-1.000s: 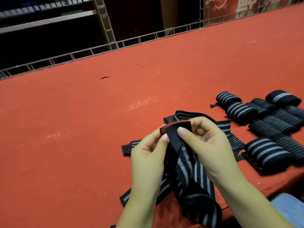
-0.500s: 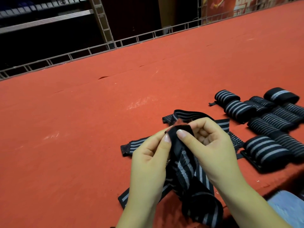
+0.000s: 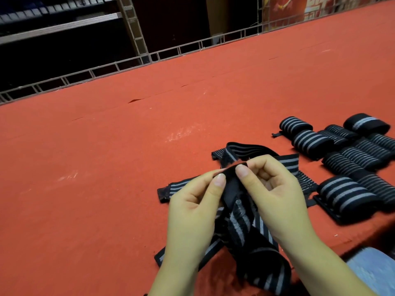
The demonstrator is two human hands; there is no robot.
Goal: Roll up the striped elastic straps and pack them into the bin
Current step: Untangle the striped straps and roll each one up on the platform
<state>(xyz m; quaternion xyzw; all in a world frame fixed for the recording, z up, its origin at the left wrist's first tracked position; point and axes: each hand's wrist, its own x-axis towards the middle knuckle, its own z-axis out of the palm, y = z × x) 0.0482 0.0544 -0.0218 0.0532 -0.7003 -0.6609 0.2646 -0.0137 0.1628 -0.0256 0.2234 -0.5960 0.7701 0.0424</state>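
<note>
Two hands, the left hand and the right hand, are near the table's front edge. To their right lie about nine rolled straps. The loose straps under the hands are tangled, so their number is unclear.

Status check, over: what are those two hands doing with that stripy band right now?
Left hand and right hand both pinch the top end of one striped strap. Rolled straps lie right. No bin in view. Nothing in the way.
</note>
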